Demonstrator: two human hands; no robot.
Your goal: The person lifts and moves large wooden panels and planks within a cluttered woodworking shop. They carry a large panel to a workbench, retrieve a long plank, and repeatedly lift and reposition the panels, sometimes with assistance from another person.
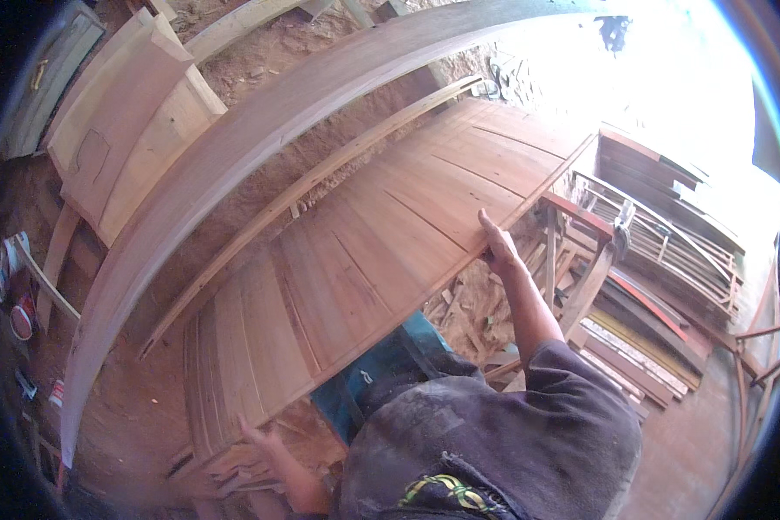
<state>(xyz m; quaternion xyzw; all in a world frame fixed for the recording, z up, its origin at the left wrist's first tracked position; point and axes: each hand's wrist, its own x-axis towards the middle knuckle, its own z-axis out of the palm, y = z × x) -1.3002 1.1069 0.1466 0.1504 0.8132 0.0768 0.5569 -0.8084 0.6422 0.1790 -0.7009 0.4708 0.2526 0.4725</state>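
A wide wooden panel (347, 277) of reddish-brown boards with dark grooves, like a plank door, lies across the view in front of my body. My right hand (497, 244) grips its near edge toward the right end, thumb on top and the other fingers mostly hidden underneath. At the lower left end, my left hand (258, 435) holds the same edge; its thumb shows and its other fingers are largely hidden. Just beyond the panel runs a narrow wooden strip (321, 178), and past that a long beam (260, 113), bent by the lens.
Shaped boards (139, 121) are stacked at the upper left. Cans (23, 316) stand at the left rim. On the right are a wooden trestle (585, 286), a slatted frame (659, 243) and piled timber (641, 347). Wood shavings and offcuts (468, 312) cover the ground beneath.
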